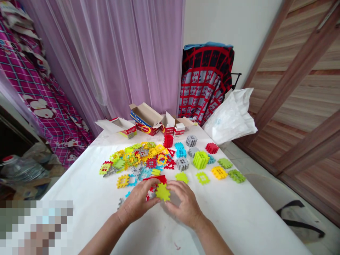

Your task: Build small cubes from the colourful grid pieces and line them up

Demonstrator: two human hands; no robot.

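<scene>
Between my two hands is a lime-green notched plastic tile [163, 192], held up above the near part of the table. My left hand [138, 200] pinches its left edge with thumb and fingers. On the opposite edge, the fingers and thumb of my right hand [184, 203] close on the same tile. Partly hidden behind my left hand lie red pieces [156, 179] and a few grey and blue ones. Just beyond the hands a mixed heap of interlocking tiles [142, 156] spreads out, in yellow, green, grey, blue and red. A flat lime tile [182, 177] lies beyond my right hand.
Sorted stacks stand at right: lime [201, 160], grey [182, 163], blue [181, 152], red [168, 141] and yellow [219, 173]. Opened cardboard boxes [146, 118] line the far edge. A white bag [230, 115] rests at the far right corner of the white table [225, 216].
</scene>
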